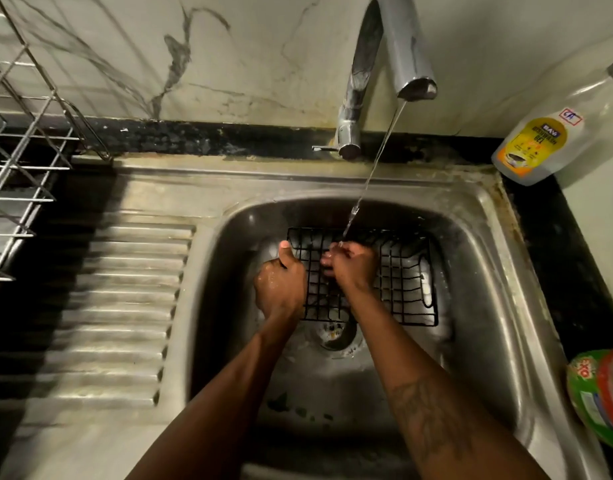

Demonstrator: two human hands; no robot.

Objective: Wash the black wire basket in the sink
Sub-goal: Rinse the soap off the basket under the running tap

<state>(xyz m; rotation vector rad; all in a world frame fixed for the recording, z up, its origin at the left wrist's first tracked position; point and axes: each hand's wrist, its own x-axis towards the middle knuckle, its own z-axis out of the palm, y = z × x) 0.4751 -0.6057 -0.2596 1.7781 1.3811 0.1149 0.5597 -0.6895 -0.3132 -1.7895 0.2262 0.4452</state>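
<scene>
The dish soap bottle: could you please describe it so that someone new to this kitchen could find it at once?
Start at the sink and follow its rim to the far right corner, past the tap. On the black counter there, a clear bottle leans against the wall. Its yellow label sets it apart from the green and red tub nearer the person.

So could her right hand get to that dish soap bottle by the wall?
Probably yes. The right hand is busy on the black wire basket, but the dish soap bottle stands uncovered on the counter to its right, with nothing between.
</scene>
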